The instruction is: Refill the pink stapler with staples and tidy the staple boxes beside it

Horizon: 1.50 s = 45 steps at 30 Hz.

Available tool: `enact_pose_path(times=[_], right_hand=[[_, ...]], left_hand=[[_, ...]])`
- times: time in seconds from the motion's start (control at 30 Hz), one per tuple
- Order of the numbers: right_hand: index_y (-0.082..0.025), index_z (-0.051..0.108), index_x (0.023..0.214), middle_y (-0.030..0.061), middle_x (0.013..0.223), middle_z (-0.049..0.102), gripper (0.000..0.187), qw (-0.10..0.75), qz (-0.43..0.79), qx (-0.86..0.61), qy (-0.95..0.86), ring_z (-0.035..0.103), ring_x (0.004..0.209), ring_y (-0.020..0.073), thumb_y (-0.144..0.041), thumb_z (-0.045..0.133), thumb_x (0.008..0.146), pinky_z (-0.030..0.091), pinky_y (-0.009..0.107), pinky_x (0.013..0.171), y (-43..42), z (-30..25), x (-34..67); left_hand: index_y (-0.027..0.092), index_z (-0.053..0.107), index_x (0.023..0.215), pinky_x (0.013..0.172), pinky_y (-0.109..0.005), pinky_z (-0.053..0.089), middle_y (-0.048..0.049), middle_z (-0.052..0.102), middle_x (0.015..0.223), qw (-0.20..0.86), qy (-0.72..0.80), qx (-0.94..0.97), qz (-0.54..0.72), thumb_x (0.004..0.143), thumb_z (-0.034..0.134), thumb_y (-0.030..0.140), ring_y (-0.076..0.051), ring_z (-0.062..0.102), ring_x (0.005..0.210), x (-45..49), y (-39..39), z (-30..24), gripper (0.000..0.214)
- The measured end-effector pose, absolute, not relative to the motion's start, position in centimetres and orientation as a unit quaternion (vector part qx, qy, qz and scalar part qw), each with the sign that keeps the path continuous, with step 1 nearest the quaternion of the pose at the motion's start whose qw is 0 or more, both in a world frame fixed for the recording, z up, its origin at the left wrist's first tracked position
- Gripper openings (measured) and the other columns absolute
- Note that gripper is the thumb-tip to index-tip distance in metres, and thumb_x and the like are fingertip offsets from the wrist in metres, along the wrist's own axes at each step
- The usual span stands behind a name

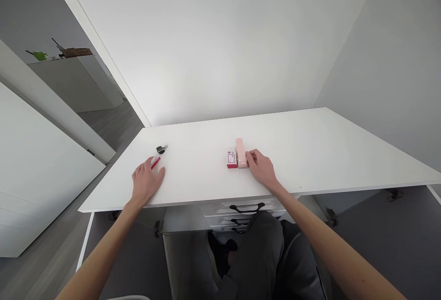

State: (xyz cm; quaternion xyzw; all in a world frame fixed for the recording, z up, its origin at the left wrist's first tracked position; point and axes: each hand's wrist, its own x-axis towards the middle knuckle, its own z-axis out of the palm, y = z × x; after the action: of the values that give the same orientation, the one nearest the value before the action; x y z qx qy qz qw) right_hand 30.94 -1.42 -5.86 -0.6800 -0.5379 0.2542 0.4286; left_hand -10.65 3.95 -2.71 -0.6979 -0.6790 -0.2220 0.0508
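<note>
My left hand [147,181] lies over the left part of the white tabletop [200,148], thumb spread away from the fingers. Its fingers touch and partly cover a small red-and-white box [155,162]. Just beyond that box is a small black object [161,150] with a light tip, its kind unclear. My right hand [261,167] has its fingers curled and closed at the right edge of a pink stapler [240,153]. Another red-and-white box [232,159] stands close against the stapler's left side.
Drawers with black handles [247,208] sit below the tabletop, in front of my knees. Cabinet doors [389,240] stand open on both sides. A white wall [220,52] rises behind. At left, a doorway shows a low cabinet [72,84] with things on top.
</note>
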Motion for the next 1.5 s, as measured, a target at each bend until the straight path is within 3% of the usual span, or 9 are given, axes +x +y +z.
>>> enact_pose_path(times=[0.23,0.4,0.53,0.73,0.9,1.1,1.33,1.5], right_hand=[[-0.028,0.061,0.091,0.0031,0.094,0.078,0.034,0.428,0.253,-0.680,-0.539,0.069,0.082,0.0244,-0.053,0.041,0.103,0.043,0.035,0.072,-1.5,-5.9,30.9],[-0.028,0.060,0.091,0.0020,0.092,0.077,0.034,0.425,0.250,-0.681,-0.542,0.068,0.082,0.0241,-0.053,0.041,0.103,0.042,0.035,0.073,-1.6,-5.8,30.9],[-0.028,0.060,0.090,0.0021,0.093,0.078,0.033,0.425,0.246,-0.682,-0.542,0.068,0.082,0.0239,-0.052,0.041,0.103,0.041,0.034,0.073,-1.4,-5.8,30.9],[-0.027,0.060,0.091,0.0013,0.093,0.078,0.032,0.429,0.255,-0.678,-0.540,0.068,0.082,0.0226,-0.051,0.042,0.103,0.042,0.033,0.073,-1.4,-5.9,31.0],[-0.028,0.060,0.092,0.0011,0.092,0.077,0.034,0.430,0.256,-0.676,-0.540,0.068,0.082,0.0226,-0.052,0.040,0.104,0.042,0.033,0.073,-1.3,-5.9,31.1],[-0.027,0.060,0.092,0.0018,0.092,0.077,0.033,0.425,0.244,-0.681,-0.544,0.069,0.085,0.0230,-0.050,0.040,0.104,0.043,0.033,0.075,-1.2,-5.9,31.1],[-0.027,0.059,0.090,0.0018,0.090,0.077,0.032,0.428,0.238,-0.680,-0.545,0.069,0.084,0.0223,-0.049,0.041,0.105,0.042,0.032,0.075,-1.1,-5.8,31.1],[-0.027,0.059,0.092,0.0007,0.092,0.077,0.032,0.434,0.241,-0.675,-0.546,0.068,0.083,0.0216,-0.050,0.041,0.105,0.042,0.033,0.074,-1.0,-6.1,31.2]], left_hand=[[0.029,0.058,0.147,0.114,-0.062,0.039,-0.0122,0.050,0.159,-0.002,-0.557,-0.809,-0.188,0.099,0.048,0.056,-0.040,0.049,0.138,-6.6,0.9,-3.3,0.056],[0.036,0.052,0.152,0.106,-0.046,0.051,-0.0089,0.037,0.167,-0.125,-0.468,-0.853,-0.192,0.099,0.053,0.058,-0.028,0.063,0.121,-4.3,0.7,-2.5,0.058],[0.033,0.038,0.161,0.102,-0.042,0.053,-0.0118,0.049,0.157,-0.170,-0.463,-0.849,-0.187,0.094,0.062,0.062,-0.024,0.067,0.107,-3.4,2.0,-1.8,0.077],[0.029,0.042,0.155,0.093,-0.041,0.055,-0.0085,0.063,0.138,-0.216,-0.485,-0.825,-0.194,0.090,0.068,0.056,-0.022,0.066,0.100,-0.7,2.2,-1.8,0.075],[0.035,0.032,0.158,0.098,-0.041,0.053,-0.0070,0.060,0.149,-0.270,-0.425,-0.832,-0.231,0.092,0.067,0.050,-0.021,0.069,0.107,2.6,2.2,-1.0,0.076],[0.034,0.033,0.159,0.115,-0.048,0.040,-0.0068,0.062,0.148,-0.254,-0.373,-0.858,-0.246,0.089,0.071,0.042,-0.028,0.056,0.136,6.8,3.6,0.3,0.080],[0.032,0.030,0.163,0.119,-0.052,0.035,-0.0075,0.062,0.149,-0.277,-0.344,-0.870,-0.217,0.083,0.071,0.036,-0.031,0.052,0.141,9.0,5.4,0.1,0.089],[0.035,0.028,0.164,0.119,-0.048,0.039,-0.0074,0.041,0.168,-0.292,-0.359,-0.856,-0.232,0.085,0.071,0.039,-0.030,0.048,0.146,8.7,5.1,-1.1,0.090]])
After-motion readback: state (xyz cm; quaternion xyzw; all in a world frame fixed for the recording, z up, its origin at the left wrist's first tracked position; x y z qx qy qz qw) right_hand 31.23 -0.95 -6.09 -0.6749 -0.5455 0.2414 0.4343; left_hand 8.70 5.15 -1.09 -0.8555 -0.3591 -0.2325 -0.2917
